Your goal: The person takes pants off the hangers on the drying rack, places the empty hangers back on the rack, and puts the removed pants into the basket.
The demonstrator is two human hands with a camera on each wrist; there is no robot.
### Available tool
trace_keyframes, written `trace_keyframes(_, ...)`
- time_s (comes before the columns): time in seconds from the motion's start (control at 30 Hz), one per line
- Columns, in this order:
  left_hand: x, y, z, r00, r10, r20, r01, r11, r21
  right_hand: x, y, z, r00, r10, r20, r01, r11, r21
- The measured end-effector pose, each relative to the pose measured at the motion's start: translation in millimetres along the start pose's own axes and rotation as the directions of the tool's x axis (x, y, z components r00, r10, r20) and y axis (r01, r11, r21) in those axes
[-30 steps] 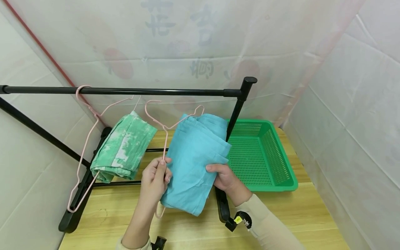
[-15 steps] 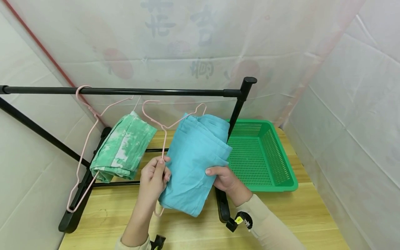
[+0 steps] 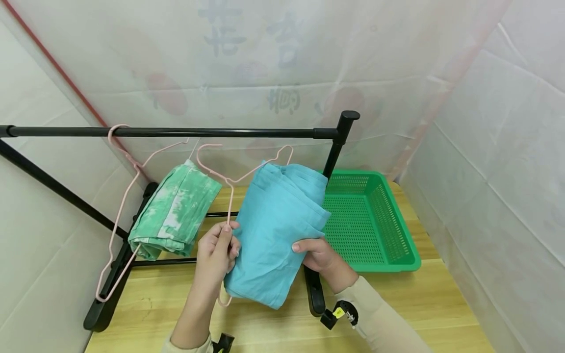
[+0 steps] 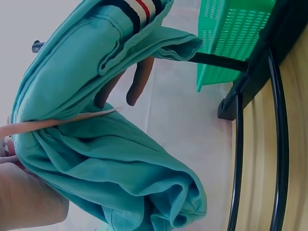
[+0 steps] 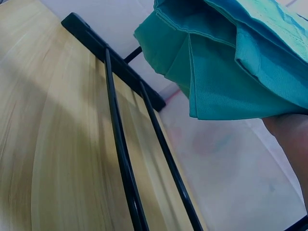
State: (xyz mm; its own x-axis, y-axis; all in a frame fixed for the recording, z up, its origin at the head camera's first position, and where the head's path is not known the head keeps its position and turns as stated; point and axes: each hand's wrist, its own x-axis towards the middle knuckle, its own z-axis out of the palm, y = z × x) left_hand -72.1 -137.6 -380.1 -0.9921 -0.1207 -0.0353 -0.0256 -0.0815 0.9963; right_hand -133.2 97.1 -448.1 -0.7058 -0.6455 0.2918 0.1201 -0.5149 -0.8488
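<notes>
A pink clothes hanger [image 3: 230,201] carries a folded blue garment [image 3: 278,235] in front of the rack. My left hand [image 3: 216,252] pinches the hanger's side wire, left of the cloth. At the garment's lower right, my right hand [image 3: 315,255] grips it with the thumb on top and the other fingers hidden behind. The left wrist view shows the hanger wire [image 4: 48,124] running through the fold, and a black, white and red striped band [image 4: 137,12] on the cloth. In the right wrist view loose corners of the blue garment [image 5: 231,77] hang over the hand.
A black clothes rack [image 3: 212,133] spans the left and middle. From its bar hangs another pink hanger [image 3: 119,211] with a folded green-and-white garment [image 3: 176,211]. A green plastic basket [image 3: 353,225] stands on the wooden table [image 3: 419,304] at the right. White sheeting surrounds the table.
The held hanger's hook has shifted slightly left, while the blue garment's right edge has edged right. Both hands keep their grips. The head view has tipped a little.
</notes>
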Motion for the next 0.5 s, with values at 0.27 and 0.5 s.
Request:
trace_keyframes(0.27, 0.0, 0.9, -0.8, 0.999, -0.035, -0.026, 0.034, 0.999, -0.034, -3.3, -1.9, -0.2, 0.999, 0.018, 0.044, -0.018, 1.000, -0.010)
trace_keyframes(0.5, 0.1, 1.5, -0.9, 0.996, -0.074, -0.052, 0.070, 0.995, -0.064, -4.2, -5.2, 0.3, 0.998, 0.016, 0.063, -0.014, 1.000, -0.022)
